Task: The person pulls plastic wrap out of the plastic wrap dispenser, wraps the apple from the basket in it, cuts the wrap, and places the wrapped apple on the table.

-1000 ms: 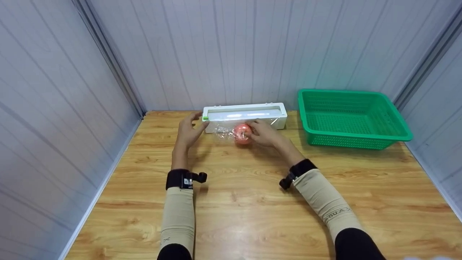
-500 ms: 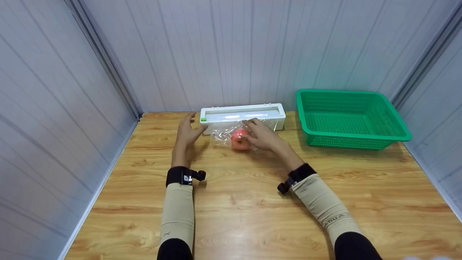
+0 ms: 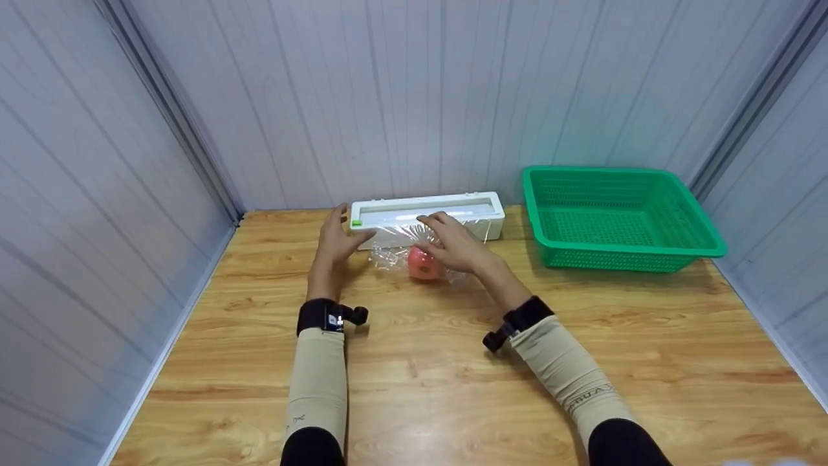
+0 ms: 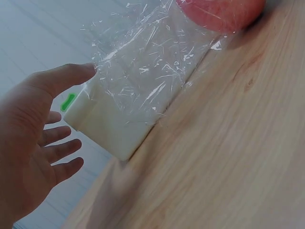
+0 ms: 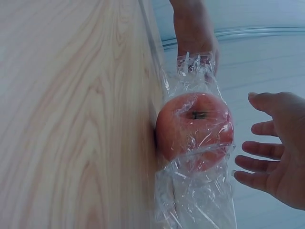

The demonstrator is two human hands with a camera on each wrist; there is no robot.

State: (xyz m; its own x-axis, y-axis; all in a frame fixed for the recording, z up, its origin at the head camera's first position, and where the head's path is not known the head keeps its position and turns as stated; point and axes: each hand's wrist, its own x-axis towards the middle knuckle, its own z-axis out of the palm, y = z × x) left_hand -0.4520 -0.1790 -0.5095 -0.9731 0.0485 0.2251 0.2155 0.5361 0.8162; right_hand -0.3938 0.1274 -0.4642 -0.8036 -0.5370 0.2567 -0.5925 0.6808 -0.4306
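R hand [image 3: 457,248] spread, just above the apple [image 3: 424,265] in clear film [image 5: 195,195]. L hand [image 3: 334,246] spread too, w/ the white box [image 4: 107,121] just beside it. Prob. wrapping step; nxt move prob. needs R hand to hold apple + film gently.

A green basket [image 3: 634,250], rectangular and perforated, stands upright at the far right of the table [image 3: 414,388], near the back wall [image 3: 401,97]. The table has a glossy yellow-brown wood grain with darker streaks. The back wall, left wall [image 3: 71,226] and right wall [image 3: 783,200] are pale, grooved panels. Grey strips [image 3: 757,97] run up both corners, and pale light reflects from the tabletop's near part.
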